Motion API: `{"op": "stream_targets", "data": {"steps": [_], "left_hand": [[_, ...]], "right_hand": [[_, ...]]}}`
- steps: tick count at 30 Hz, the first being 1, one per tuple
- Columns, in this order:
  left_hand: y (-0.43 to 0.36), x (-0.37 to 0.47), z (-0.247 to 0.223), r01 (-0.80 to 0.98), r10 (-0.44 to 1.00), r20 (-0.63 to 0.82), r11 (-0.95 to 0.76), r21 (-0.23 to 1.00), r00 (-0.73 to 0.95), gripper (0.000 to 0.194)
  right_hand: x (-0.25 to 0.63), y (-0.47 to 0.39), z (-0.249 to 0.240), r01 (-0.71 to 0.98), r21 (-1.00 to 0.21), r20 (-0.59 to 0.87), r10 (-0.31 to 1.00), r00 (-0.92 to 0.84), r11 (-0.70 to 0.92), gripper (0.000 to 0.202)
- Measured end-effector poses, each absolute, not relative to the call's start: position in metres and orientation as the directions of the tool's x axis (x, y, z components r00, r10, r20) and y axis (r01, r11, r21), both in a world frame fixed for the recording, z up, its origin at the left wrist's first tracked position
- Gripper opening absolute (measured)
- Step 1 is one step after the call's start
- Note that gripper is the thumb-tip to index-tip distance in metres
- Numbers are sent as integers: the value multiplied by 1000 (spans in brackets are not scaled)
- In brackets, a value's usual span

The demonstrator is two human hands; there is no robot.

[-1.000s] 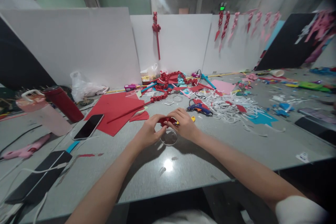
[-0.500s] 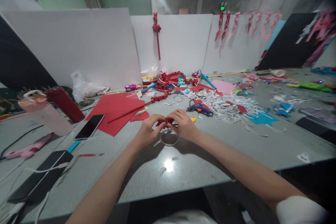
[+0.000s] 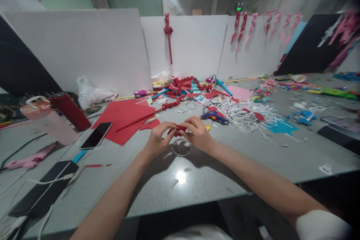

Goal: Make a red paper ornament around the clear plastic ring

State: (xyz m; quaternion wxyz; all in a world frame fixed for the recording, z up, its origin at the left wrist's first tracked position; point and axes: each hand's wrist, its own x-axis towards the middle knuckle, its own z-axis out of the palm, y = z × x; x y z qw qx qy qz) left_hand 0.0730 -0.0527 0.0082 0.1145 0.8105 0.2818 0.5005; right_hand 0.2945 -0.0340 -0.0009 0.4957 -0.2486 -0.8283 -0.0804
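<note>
Between my two hands is a small red folded piece [image 3: 177, 132], pinched from both sides. My left hand [image 3: 159, 138] has its fingers closed on the left end, and my right hand [image 3: 198, 135] grips the right end. Just below the piece a clear round ring [image 3: 181, 147] shows above the grey table [image 3: 157, 191]; whether it is joined to the red piece I cannot tell. A yellow object [image 3: 207, 127] lies behind my right hand, partly covered by it.
Red sheets [image 3: 126, 114] and a phone [image 3: 96, 135] lie left. A blue glue gun [image 3: 215, 116] and white paper strips [image 3: 244, 114] are behind right. Bottles [image 3: 70, 111], a power bank [image 3: 45, 187] and cables occupy the far left.
My fingers have shifted slightly around the red piece, and a little more of it shows between them. Both hands still hold it in nearly the same place.
</note>
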Motion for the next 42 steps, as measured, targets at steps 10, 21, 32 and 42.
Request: {"op": "stream_targets", "data": {"steps": [10, 21, 32, 42], "left_hand": [[-52, 73, 8, 303, 566, 750, -822, 482, 341, 11], [-56, 73, 14, 178, 712, 601, -686, 706, 364, 17], [-55, 72, 17, 82, 835, 342, -414, 907, 431, 36], [-44, 66, 9, 107, 848, 299, -379, 919, 438, 39]], "right_hand": [[296, -34, 1, 485, -89, 862, 312, -401, 870, 9], [295, -34, 0, 261, -361, 824, 437, -361, 895, 15], [290, -38, 7, 91, -737, 568, 687, -454, 670, 31], [298, -19, -5, 71, -931, 260, 787, -559, 358, 38]]}}
